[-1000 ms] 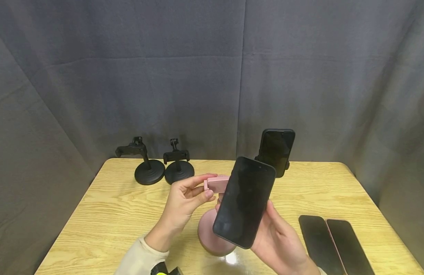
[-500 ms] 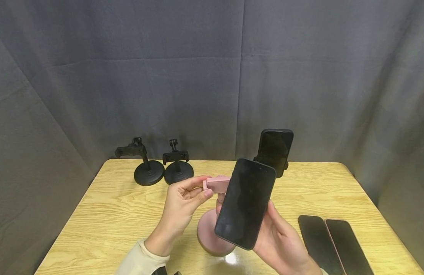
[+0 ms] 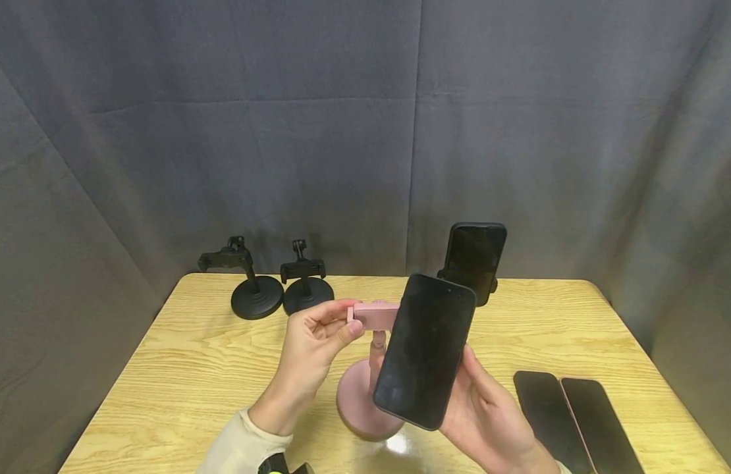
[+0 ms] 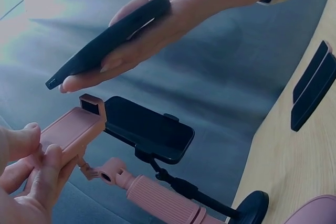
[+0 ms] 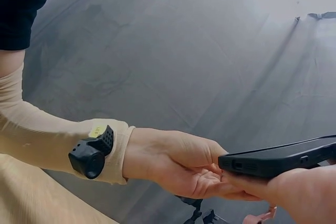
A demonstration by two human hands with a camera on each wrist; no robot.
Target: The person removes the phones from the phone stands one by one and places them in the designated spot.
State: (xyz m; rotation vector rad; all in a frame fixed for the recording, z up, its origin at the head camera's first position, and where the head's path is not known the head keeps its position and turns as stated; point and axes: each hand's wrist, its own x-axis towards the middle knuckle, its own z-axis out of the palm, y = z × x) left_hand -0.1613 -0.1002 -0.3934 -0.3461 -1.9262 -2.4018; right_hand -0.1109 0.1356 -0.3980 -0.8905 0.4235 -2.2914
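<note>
A pink phone stand [image 3: 369, 409] stands on the table, its round base down and its clamp head [image 3: 377, 317] raised. My left hand [image 3: 309, 355] pinches the left end of that clamp between thumb and fingers. My right hand [image 3: 487, 415] holds a black smartphone [image 3: 426, 352], tilted, screen toward the head camera, in front of the clamp's right side. In the left wrist view the phone [image 4: 110, 40] is apart from the pink clamp [image 4: 73, 129], with the right hand [image 4: 173, 24] behind it. The phone covers the right fingers in the head view.
Two black phone stands [image 3: 257, 296] [image 3: 308, 294] stand at the back left. Another phone [image 3: 477, 260] sits in a black stand at the back right. Two phones [image 3: 552, 421] [image 3: 602, 421] lie side by side at the front right of the wooden table [image 3: 193, 368].
The pink clamp, with my left hand on it, has shifted slightly left. The held phone has moved slightly right and down, and more of the stand's neck shows.
</note>
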